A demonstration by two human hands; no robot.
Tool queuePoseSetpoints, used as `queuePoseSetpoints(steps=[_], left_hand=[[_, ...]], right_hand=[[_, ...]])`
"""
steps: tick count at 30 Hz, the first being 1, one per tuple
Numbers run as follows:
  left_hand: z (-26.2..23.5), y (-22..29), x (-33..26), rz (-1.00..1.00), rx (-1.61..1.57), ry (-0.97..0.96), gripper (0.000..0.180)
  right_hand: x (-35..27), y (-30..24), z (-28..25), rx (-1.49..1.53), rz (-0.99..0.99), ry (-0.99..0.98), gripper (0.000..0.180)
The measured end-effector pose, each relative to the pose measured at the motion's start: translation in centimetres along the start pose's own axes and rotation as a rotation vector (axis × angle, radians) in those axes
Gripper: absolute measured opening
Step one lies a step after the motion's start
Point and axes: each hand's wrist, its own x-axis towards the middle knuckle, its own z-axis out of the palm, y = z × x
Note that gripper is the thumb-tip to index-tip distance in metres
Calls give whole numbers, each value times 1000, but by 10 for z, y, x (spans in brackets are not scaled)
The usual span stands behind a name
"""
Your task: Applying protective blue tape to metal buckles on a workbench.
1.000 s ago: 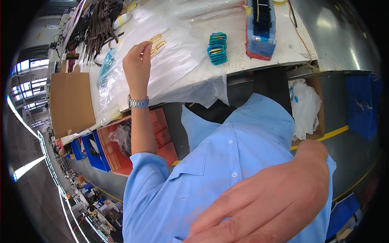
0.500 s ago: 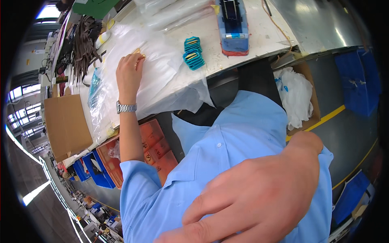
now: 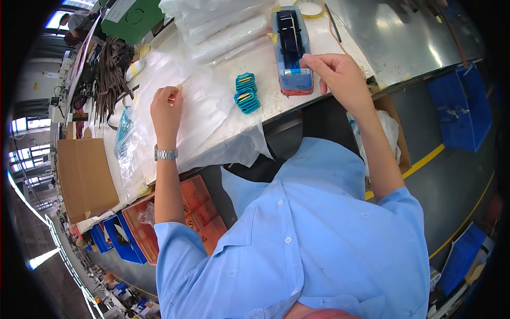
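My left hand (image 3: 166, 108), a metal watch on its wrist, rests on clear plastic bags (image 3: 207, 114) on the white worktable (image 3: 340, 40). Its fingers pinch a small yellowish part (image 3: 179, 87). My right hand (image 3: 337, 74) is at the front end of a blue and red tape dispenser (image 3: 292, 48), with thumb and fingers closed at the tape edge. Two teal coil-like parts (image 3: 246, 94) lie on the table between my hands.
More rolled clear bags (image 3: 223, 26) and a green box (image 3: 133, 18) lie at the back. A bundle of dark straps (image 3: 109, 74) sits far left. Cardboard (image 3: 85, 178), orange and blue bins (image 3: 159, 223) and a box with white plastic (image 3: 390, 133) stand below the table edge.
My right hand, which was close to the camera at the lower edge, has reached out to the tape dispenser. The view has shifted down the table. My left hand stays on the bags.
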Motion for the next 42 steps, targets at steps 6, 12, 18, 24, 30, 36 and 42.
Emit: queuePoseSetpoints(steps=[6, 12, 18, 24, 30, 36, 42], left_hand=[[-9, 54, -5, -357, -804, 9, 12], [-3, 136, -29, -484, -1459, -295, 16], [-24, 188, -35, -489, -1522, -438, 17], [-15, 212, -38, -414, -1405, -542, 21], [1, 215, -33, -367, -1285, -592, 20], [10, 216, -31, -388, -1242, -611, 20], [12, 217, -27, -416, -1216, -639, 20]], right_hand=[[9, 15, 24, 171, 0, 26, 31], [3, 0, 25, 443, 29, -5, 22], [-55, -28, 29, 403, 0, 2, 17], [-85, 6, 43, 551, 120, -83, 16], [-89, 9, 44, 587, 110, -88, 20], [-93, 7, 45, 629, 122, -91, 21], [-93, 8, 47, 665, 122, -97, 22]])
